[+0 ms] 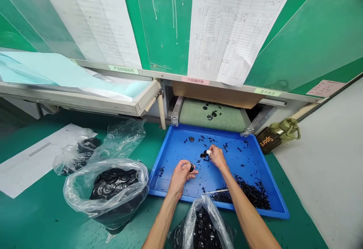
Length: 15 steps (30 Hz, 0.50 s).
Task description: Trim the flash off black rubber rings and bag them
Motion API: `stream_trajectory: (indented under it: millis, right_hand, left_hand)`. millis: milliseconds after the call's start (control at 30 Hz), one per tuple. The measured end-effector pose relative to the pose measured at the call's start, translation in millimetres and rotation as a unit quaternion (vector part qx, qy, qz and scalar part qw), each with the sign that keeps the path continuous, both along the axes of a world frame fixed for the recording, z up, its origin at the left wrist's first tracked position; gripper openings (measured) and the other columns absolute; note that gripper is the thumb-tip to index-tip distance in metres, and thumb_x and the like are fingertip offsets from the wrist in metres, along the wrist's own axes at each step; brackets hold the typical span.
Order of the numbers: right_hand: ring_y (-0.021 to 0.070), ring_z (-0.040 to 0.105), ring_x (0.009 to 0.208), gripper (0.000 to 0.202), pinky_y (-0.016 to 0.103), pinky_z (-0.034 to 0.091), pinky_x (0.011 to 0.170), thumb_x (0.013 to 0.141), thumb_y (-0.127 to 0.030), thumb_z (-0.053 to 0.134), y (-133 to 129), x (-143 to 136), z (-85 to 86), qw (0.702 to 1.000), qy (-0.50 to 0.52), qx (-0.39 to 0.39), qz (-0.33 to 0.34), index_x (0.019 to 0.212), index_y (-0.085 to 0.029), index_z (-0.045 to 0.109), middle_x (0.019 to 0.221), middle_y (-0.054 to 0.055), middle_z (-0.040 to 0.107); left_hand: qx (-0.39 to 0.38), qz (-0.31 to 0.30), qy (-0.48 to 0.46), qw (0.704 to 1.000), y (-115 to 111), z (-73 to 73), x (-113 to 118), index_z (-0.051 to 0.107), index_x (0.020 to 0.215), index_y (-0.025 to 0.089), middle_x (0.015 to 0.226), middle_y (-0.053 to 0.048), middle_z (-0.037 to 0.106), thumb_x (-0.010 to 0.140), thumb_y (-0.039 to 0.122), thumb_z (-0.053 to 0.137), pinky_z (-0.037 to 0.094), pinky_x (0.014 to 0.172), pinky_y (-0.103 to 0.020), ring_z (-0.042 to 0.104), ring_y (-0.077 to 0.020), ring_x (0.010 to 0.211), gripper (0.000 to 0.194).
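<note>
My left hand is closed round a small black round part, held between thumb and fingers above the blue tray. To its right, my right hand reaches down into the tray with its fingers pinched together. Something white, like a finger cot, covers a fingertip. Those fingertips are on a black round part, partly hidden by them. Another black ring-shaped part lies right beside it. One more black round part rests near the tray's back left.
A green conveyor belt carrying several black parts ends at the tray's back. Small black scraps pile at front right, by a thin rod. Open plastic bags of black parts stand left and in front. A bottle lies right.
</note>
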State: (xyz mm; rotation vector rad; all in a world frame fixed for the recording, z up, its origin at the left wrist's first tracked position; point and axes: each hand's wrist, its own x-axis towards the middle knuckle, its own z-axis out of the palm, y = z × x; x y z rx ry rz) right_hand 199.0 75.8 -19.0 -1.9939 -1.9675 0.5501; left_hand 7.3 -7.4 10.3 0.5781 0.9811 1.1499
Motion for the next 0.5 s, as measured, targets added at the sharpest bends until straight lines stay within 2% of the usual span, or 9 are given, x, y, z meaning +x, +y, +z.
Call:
stream_trajectory:
  millis: [67,167,233,333,400,500]
  right_hand:
    - [0.0139,0.055,0.070,0.034,0.020,0.035,0.059,0.079,-0.005,0.034,-12.0,4.9,3.3,1.000,-0.007,0.005,-0.002,0.101,-0.015,0.058,0.079,0.005,0.061]
    - [0.0153,0.057,0.086,0.038,0.021,0.039,0.069,0.081,-0.003,0.035,-17.1,5.9,8.2,1.000,-0.020,0.013,0.008,0.110,-0.015,0.057,0.100,0.009,0.060]
    - [0.0161,0.057,0.094,0.038,0.023,0.041,0.075,0.085,-0.005,0.036,-10.7,0.7,10.4,0.999,-0.030,0.009,0.016,0.117,-0.015,0.054,0.108,0.011,0.058]
    - [0.0174,0.058,0.094,0.028,0.031,0.046,0.079,0.090,-0.020,0.045,5.3,-13.1,11.7,0.998,-0.050,-0.017,0.022,0.117,-0.015,0.053,0.110,0.010,0.057]
    - [0.0175,0.058,0.093,0.029,0.036,0.049,0.079,0.088,-0.031,0.053,13.3,-21.2,11.3,0.997,-0.063,-0.042,0.021,0.113,-0.016,0.055,0.110,0.007,0.058]
    - [0.0179,0.058,0.094,0.030,0.036,0.050,0.079,0.087,-0.033,0.055,15.1,-25.7,8.5,0.995,-0.078,-0.065,0.011,0.113,-0.017,0.055,0.111,0.007,0.057]
  left_hand:
    - [-0.002,0.004,0.004,1.000,0.9,-2.0,0.2,0.053,0.086,0.017,0.080,-0.003,0.064,0.065,0.039,0.070,0.044,0.049,-0.020,0.065,-0.0139,0.063,0.035]
    - [-0.017,0.016,0.019,1.000,2.4,-4.4,0.1,0.055,0.086,0.017,0.077,-0.001,0.061,0.064,0.038,0.070,0.041,0.046,-0.018,0.063,-0.0124,0.062,0.034]
    - [-0.019,0.023,0.025,0.999,2.8,-4.4,-0.5,0.056,0.083,0.017,0.071,0.002,0.057,0.062,0.040,0.070,0.042,0.047,-0.018,0.063,-0.0122,0.062,0.034]
    - [-0.001,0.019,0.031,0.999,2.2,-3.3,-1.9,0.058,0.080,0.017,0.064,0.004,0.053,0.061,0.041,0.072,0.041,0.046,-0.018,0.060,-0.0111,0.059,0.035]
    - [0.008,0.009,0.046,0.999,2.0,-3.7,-3.2,0.060,0.080,0.016,0.063,0.003,0.054,0.059,0.041,0.073,0.041,0.045,-0.018,0.060,-0.0110,0.058,0.035]
    - [-0.001,0.007,0.082,0.997,5.5,-8.3,-5.3,0.063,0.084,0.015,0.071,-0.002,0.062,0.056,0.038,0.075,0.045,0.050,-0.021,0.064,-0.0155,0.066,0.038]
